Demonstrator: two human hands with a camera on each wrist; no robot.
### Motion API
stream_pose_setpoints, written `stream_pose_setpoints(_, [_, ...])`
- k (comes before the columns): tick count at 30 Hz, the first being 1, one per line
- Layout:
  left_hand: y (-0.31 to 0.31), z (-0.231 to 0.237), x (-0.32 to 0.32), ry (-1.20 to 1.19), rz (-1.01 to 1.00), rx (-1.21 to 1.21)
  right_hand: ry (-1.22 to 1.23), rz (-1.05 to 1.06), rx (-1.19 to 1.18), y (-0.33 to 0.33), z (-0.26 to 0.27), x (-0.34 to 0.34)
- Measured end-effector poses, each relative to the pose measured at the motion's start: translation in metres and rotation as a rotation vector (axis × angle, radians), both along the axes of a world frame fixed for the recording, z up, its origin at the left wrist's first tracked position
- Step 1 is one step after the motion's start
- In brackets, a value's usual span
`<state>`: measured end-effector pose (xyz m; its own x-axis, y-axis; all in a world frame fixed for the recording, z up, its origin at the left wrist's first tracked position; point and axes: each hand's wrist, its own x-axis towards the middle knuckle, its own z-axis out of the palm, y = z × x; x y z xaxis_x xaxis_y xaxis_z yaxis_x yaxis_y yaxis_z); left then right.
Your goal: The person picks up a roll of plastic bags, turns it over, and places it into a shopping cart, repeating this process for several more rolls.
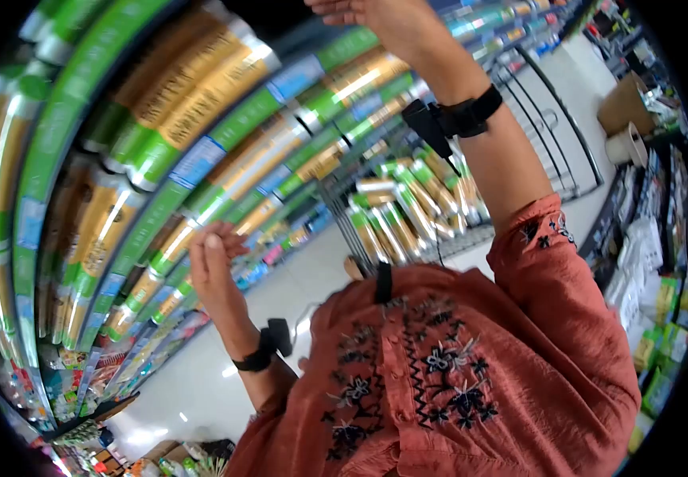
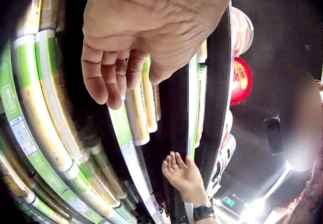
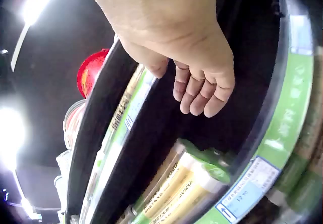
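Note:
In the head view my left hand (image 1: 218,266) is raised beside the shelves, fingers loosely bent and holding nothing. My right hand (image 1: 392,25) reaches up at the top edge, partly cut off. The left wrist view shows my left hand (image 2: 146,37) with relaxed fingers in front of a dark shelf gap; my right hand (image 2: 184,177) appears lower down, palm showing. My right hand (image 3: 186,47) hangs loosely bent above long green-and-gold packs (image 3: 176,191) in the right wrist view, touching none of them. Similar packs (image 1: 209,87) line the shelf in the head view.
A wire cart (image 1: 547,131) stands ahead of the body, with several green-and-gold packs (image 1: 412,207) in it. Green shelf edges with blue price labels (image 1: 198,161) run along the left. A red round object (image 2: 241,81) is on the far shelf. Cartons and goods stand at right.

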<state>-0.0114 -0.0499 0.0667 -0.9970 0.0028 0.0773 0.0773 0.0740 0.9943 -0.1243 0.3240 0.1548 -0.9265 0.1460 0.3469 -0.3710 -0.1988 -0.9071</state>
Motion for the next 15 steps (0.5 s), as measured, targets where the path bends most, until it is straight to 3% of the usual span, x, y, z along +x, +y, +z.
stream_pose_setpoints(1, [0.008, 0.0, 0.002, -0.011, -0.007, -0.013, -0.045, 0.003, -0.04, 0.007, -0.002, 0.027])
stream_pose_setpoints(4, [0.028, -0.004, 0.005, -0.037, -0.098, -0.062, -0.038, -0.129, 0.213, 0.051, -0.064, 0.081])
stream_pose_setpoints(7, [0.051, -0.013, 0.009, -0.118, -0.148, -0.056, -0.361, -0.262, 0.419, 0.092, -0.141, 0.153])
stream_pose_setpoints(8, [0.057, -0.02, 0.008, -0.155, -0.165, -0.082, -0.516, -0.335, 0.361, 0.088, -0.152, 0.179])
stream_pose_setpoints(11, [0.076, -0.048, 0.009, -0.263, -0.258, -0.159, -0.653, -0.218, 0.616, 0.135, -0.25, 0.245])
stream_pose_setpoints(15, [0.1, -0.092, 0.025, -0.428, -0.422, -0.298, -0.937, -0.267, 0.861, 0.14, -0.292, 0.322])
